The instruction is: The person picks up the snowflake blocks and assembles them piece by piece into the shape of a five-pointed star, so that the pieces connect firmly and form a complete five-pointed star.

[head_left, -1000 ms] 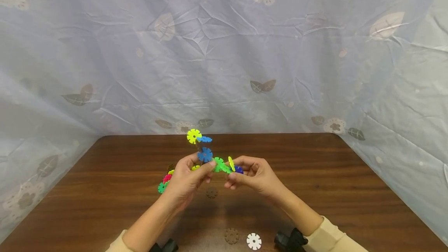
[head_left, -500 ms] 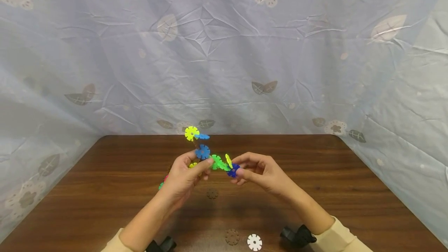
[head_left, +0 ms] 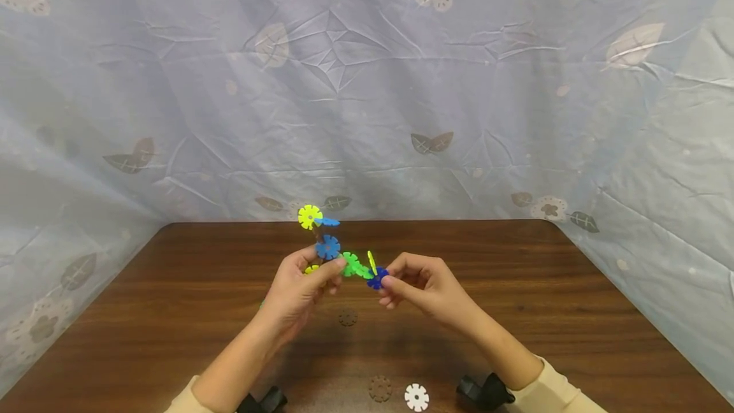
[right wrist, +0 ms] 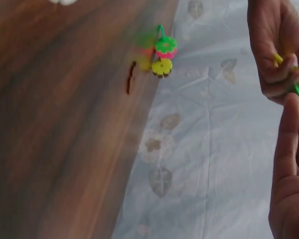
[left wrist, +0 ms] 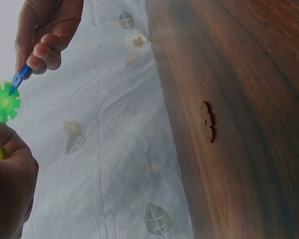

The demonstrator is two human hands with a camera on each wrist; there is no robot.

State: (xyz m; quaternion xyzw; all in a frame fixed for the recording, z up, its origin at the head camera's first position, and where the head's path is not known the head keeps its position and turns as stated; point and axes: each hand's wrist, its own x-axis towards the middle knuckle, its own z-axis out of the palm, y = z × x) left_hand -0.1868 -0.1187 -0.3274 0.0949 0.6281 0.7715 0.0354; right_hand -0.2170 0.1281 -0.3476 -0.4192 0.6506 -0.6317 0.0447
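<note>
In the head view, a chain of notched discs is held in the air above the bench, between the left hand and the right hand. The left hand's thumb and fingers are closed on the chain beside the light green discs; the right hand pinches the dark blue disc at the other end. A yellow disc and a light blue disc rise above the left hand. The left wrist view makes the join clearer: the dark blue disc is seen edge-on, slotted into a light green one. The right wrist view shows a cluster of green, pink and yellow discs near the far edge of the bench, mostly hidden by the left hand in the head view; whether it rests on the bench is hard to tell. Only the head view shows in full the white disc, with a brown disc just beside it; another brown piece lies farther in. Printed leaves and flowers mark the cloth behind.
</note>
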